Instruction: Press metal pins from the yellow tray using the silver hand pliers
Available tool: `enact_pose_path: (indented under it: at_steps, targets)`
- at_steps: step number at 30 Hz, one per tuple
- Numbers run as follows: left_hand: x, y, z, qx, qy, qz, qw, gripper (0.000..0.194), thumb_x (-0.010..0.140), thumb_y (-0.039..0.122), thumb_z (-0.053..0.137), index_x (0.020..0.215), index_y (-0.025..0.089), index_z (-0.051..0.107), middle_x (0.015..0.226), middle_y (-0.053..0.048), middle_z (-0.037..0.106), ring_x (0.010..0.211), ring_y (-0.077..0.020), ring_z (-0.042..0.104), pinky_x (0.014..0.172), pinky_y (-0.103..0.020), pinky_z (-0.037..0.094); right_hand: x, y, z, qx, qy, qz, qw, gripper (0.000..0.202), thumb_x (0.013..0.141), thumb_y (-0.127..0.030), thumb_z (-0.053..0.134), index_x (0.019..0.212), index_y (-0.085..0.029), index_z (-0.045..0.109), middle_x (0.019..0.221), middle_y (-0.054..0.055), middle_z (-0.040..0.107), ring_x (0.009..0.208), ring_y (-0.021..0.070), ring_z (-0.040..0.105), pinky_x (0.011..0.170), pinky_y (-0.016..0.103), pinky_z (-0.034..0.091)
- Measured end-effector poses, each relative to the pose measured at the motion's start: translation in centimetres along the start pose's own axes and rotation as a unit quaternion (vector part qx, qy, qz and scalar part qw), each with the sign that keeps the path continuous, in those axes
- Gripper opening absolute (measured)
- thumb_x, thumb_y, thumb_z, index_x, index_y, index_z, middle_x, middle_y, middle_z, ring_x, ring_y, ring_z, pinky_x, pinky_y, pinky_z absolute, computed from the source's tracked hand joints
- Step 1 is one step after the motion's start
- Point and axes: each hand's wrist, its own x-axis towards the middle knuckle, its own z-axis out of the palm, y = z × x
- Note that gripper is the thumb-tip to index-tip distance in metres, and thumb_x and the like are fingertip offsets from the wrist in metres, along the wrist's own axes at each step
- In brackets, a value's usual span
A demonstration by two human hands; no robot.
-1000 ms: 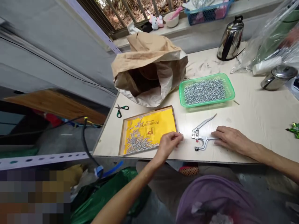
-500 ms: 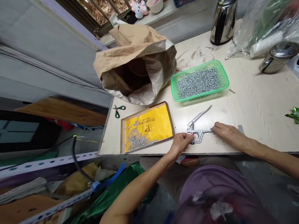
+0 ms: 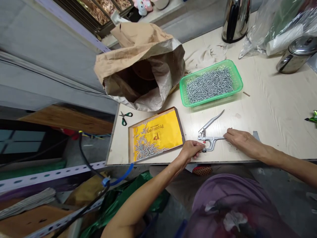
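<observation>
Single head-worn view, looking forward and steeply down, tabletop at arm's reach

There are two steel pots point(image 3: 236, 21) point(image 3: 294, 58) and one each of pliers point(image 3: 213, 140), scissors point(image 3: 124, 120), tray point(image 3: 180, 126), basket point(image 3: 182, 94) and sack point(image 3: 133, 48).

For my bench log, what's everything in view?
Hand press: 1, silver, centre
Tray: 1, brown and yellow, left of press
Basket: 1, green, behind press
Metal pieces: many, silver, in both
Paper bag: 1, brown, behind tray
Scissors: 1, green and black, leftmost
Kettle: 1, silver, back right
Pot: 1, silver, far right
Plastic bag: 1, clear, back right
Shiny item: 1, green, right edge
Shirt: 1, purple, bottom
Left hand: 1, press head
Right hand: 1, handle
</observation>
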Motion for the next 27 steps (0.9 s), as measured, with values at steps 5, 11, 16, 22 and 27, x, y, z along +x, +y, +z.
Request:
enact_pose_path:
  at_steps: [5, 11, 16, 22, 27]
  targets:
    - [0.1, -0.1, -0.1, -0.001, -0.009, 0.002, 1.000, 0.023, 0.078, 0.021, 0.074, 0.062, 0.011, 0.059, 0.045, 0.008, 0.048, 0.032, -0.0014, 0.035, 0.034, -0.016, 0.026, 2.0, 2.6, -0.4, -0.052, 0.019, -0.015, 0.998, 0.064, 0.086, -0.050, 0.062, 0.137, -0.015, 0.047, 0.145, 0.023, 0.044, 0.130, 0.0379, 0.042, 0.098, 0.051, 0.042]
    - [0.0, -0.1, -0.1, 0.007, -0.011, -0.001, 1.000, 0.025, 0.077, 0.023, 0.075, 0.061, 0.011, 0.059, 0.043, 0.008, 0.046, 0.032, -0.0010, 0.034, 0.034, -0.015, 0.026, 5.0, 4.8, 0.0, -0.053, -0.036, -0.056, 0.996, 0.100, 0.072, -0.068, 0.066, 0.150, -0.015, 0.033, 0.147, 0.021, 0.045, 0.138, 0.0414, 0.034, 0.108, 0.059, 0.030]
    - [0.0, -0.1, -0.1, 0.003, -0.016, 0.011, 1.000, 0.027, 0.076, 0.024, 0.076, 0.060, 0.012, 0.059, 0.043, 0.008, 0.047, 0.032, -0.0012, 0.035, 0.034, -0.015, 0.026, 5.1, 4.2, 0.0, -0.054, -0.008, -0.060, 0.997, 0.083, 0.075, -0.062, 0.066, 0.141, -0.017, 0.043, 0.129, 0.018, 0.060, 0.118, 0.0370, 0.050, 0.100, 0.055, 0.034]
    - [-0.1, -0.7, -0.3, 0.031, -0.013, 0.025, 0.999, 0.028, 0.076, 0.033, 0.075, 0.064, 0.012, 0.061, 0.046, 0.007, 0.047, 0.035, -0.0031, 0.036, 0.037, -0.017, 0.029, 4.1, 3.0, -0.8, -0.056, -0.010, -0.054, 0.997, 0.064, 0.081, -0.043, 0.066, 0.137, -0.019, 0.047, 0.112, 0.013, 0.067, 0.102, 0.0308, 0.054, 0.093, 0.048, 0.033]
    - [-1.0, -0.9, 0.2, 0.232, 0.142, 0.249, 0.930, 0.020, 0.085, 0.031, 0.066, 0.076, 0.014, 0.067, 0.068, -0.002, 0.062, 0.064, -0.0131, 0.059, 0.061, -0.024, 0.047, 3.5, 2.1, -0.9, -0.049, -0.004, -0.058, 0.997, 0.056, 0.085, -0.032, 0.061, 0.137, -0.016, 0.045, 0.106, 0.013, 0.069, 0.095, 0.0282, 0.055, 0.089, 0.044, 0.031]
